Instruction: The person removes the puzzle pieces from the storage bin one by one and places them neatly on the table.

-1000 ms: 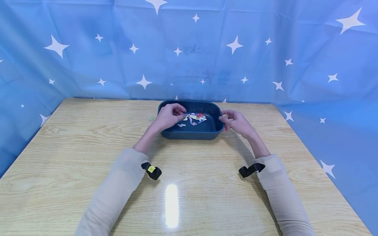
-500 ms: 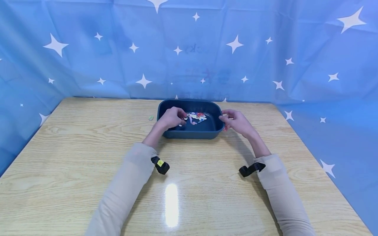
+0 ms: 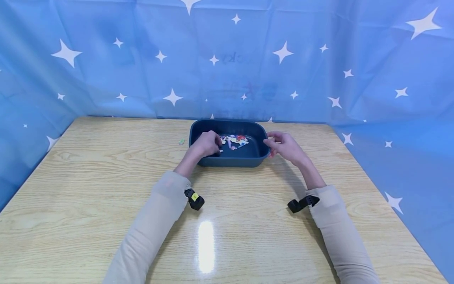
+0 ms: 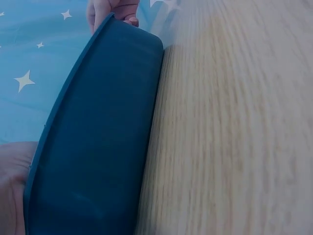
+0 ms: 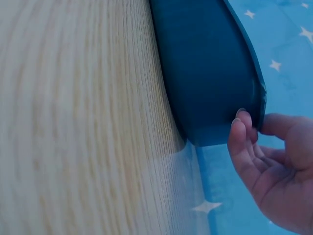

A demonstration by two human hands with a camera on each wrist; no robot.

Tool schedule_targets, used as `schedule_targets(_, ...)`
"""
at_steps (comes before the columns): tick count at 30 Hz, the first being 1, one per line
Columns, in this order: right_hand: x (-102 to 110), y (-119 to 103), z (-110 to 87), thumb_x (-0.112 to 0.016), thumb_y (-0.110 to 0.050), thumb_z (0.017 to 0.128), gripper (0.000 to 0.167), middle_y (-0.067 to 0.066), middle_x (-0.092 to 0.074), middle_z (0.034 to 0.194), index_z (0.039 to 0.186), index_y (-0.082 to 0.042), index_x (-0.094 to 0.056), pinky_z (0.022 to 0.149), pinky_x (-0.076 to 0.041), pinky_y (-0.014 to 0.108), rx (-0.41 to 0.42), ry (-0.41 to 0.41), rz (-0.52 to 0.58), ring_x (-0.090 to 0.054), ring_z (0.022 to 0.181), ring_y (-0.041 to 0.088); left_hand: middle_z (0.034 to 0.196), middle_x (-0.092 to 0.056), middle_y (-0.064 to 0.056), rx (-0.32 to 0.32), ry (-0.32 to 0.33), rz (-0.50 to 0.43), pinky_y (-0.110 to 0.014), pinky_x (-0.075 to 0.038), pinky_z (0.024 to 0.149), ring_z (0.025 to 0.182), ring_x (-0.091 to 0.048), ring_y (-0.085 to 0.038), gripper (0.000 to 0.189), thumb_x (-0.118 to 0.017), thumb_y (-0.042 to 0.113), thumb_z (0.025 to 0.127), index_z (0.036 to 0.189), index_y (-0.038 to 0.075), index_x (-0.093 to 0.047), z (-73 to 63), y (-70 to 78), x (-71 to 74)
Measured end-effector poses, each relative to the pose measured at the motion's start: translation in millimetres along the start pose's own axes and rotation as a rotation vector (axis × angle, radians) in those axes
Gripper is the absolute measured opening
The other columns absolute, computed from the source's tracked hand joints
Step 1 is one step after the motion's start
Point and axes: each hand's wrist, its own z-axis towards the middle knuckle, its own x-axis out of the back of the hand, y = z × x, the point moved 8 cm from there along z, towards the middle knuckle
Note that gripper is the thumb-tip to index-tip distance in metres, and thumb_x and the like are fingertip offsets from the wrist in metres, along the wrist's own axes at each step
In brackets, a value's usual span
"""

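A dark blue plastic basin [image 3: 232, 162] stands near the far edge of the table. Small colourful flat pieces, white, red, purple and blue, lie on its floor, the main cluster of pieces [image 3: 229, 140] near the middle. My left hand [image 3: 205, 144] reaches in over the basin's left side, fingers pointing down beside a small white piece [image 3: 221, 151]; its fingertips are hidden, and in the left wrist view the basin wall blocks them. My right hand [image 3: 283, 147] holds the basin's right end, thumb at the rim and fingers curled against the outer wall, as the right wrist view shows.
A small pale green piece [image 3: 181, 141] lies on the wooden table [image 3: 244, 221] just left of the basin. Behind the table hangs a blue curtain [image 3: 134, 75] with white stars. A black wrist camera sits on each sleeve.
My left hand has moved slightly right and lower into the basin, now covering most of the white piece seen beside it earlier. My right hand stays at the rim.
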Motion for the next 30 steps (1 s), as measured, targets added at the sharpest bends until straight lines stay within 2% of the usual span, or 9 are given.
schedule_targets(4,-0.3,0.6,0.8,-0.057,-0.023,0.105,0.047,0.017,-0.060,0.092,0.140,0.006,-0.049,0.077,-0.057,0.051,-0.001,0.001,-0.001,-0.068,0.072,0.035,0.113,-0.065,-0.012,-0.031,0.001,0.008,-0.037,-0.051,0.085,0.095,-0.059,-0.026,0.013,-0.064,0.005,0.098,0.108,0.002,-0.070,-0.2,1.5,-1.2)
schedule_targets(12,-0.9,-1.9,0.2,-0.056,-0.022,0.105,0.048,0.016,-0.062,0.093,0.143,0.006,-0.046,0.079,-0.056,0.055,-0.003,-0.008,0.008,-0.068,0.074,0.039,0.107,-0.068,-0.010,-0.082,0.021,0.025,-0.034,-0.050,0.079,0.088,-0.060,-0.023,0.013,-0.063,0.010,0.100,0.105,0.004,-0.073,-1.9,4.6,-0.7)
schedule_targets(17,0.1,-1.8,-0.3,-0.057,-0.023,0.105,0.049,0.015,-0.061,0.091,0.143,0.006,-0.046,0.078,-0.057,0.052,-0.006,-0.005,0.005,-0.068,0.070,0.030,0.100,-0.070,-0.010,-0.107,0.055,0.022,-0.032,-0.050,0.074,0.080,-0.062,-0.022,0.018,-0.058,0.008,0.102,0.106,0.003,-0.075,-2.0,7.7,1.9)
schedule_targets(20,0.4,-1.1,-0.1,-0.057,-0.024,0.105,0.049,0.015,-0.060,0.090,0.142,0.006,-0.047,0.078,-0.057,0.052,-0.003,-0.003,0.005,-0.068,0.069,0.029,0.099,-0.069,-0.010,-0.111,0.072,0.010,-0.032,-0.051,0.076,0.079,-0.063,-0.020,0.019,-0.057,0.008,0.103,0.108,0.002,-0.075,-1.9,8.2,3.1)
schedule_targets(27,-0.1,-1.4,-1.1,-0.057,-0.023,0.105,0.049,0.015,-0.060,0.090,0.143,0.006,-0.047,0.078,-0.057,0.049,-0.002,0.000,0.009,-0.068,0.073,0.036,0.100,-0.069,-0.011,-0.126,0.095,-0.031,-0.034,-0.054,0.082,0.078,-0.066,-0.019,0.020,-0.055,0.008,0.104,0.111,0.001,-0.072,-2.6,7.3,4.0)
schedule_targets(30,-0.1,-1.3,-1.2,-0.057,-0.023,0.105,0.049,0.015,-0.060,0.090,0.143,0.006,-0.047,0.078,-0.057,0.050,-0.001,0.001,0.011,-0.069,0.071,0.033,0.101,-0.068,-0.012,-0.140,0.110,-0.062,-0.034,-0.055,0.083,0.079,-0.066,-0.020,0.019,-0.056,0.007,0.103,0.112,0.000,-0.071,-4.1,7.8,5.6)
